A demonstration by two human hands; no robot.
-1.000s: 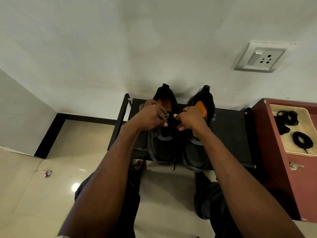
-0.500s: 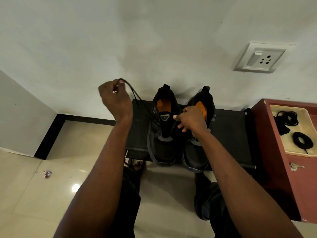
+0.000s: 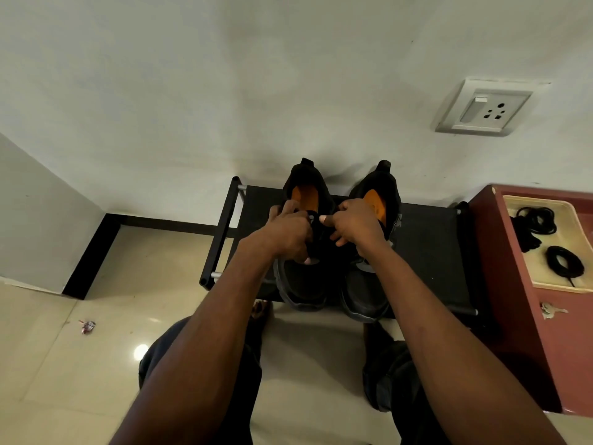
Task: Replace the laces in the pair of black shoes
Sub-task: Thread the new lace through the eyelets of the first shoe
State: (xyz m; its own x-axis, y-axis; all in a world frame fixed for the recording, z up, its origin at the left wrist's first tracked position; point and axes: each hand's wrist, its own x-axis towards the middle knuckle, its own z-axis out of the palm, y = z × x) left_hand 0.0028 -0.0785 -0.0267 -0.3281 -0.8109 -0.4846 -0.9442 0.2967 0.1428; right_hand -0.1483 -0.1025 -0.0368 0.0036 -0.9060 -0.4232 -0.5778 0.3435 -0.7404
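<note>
On the black rack (image 3: 426,239) against the wall, the pair of black shoes stands side by side, heels to the wall, toes toward the person. Left shoe (image 3: 303,277) is the one being worked. Both hands meet over its tongue and eyelet area. Left hand (image 3: 288,231): fingers curled, apparently pinching the lace (image 3: 313,217) at the throat; the lace itself is barely distinguishable, black on black. Right hand (image 3: 354,223): fingers curled, thumb and forefinger pinched at the same spot, likely bracing the tongue or feeding the lace end; exactly what it grips cannot be told. Right shoe (image 3: 373,252) is partly covered by the right wrist.

Judgement: the rack puts the shoes at working height. Coiled black laces (image 3: 563,263) lie in a cream tray (image 3: 542,284) on the red cabinet (image 3: 500,284) to the right, within reach for the swap. Keys (image 3: 549,309) lie nearer on the cabinet top.
</note>
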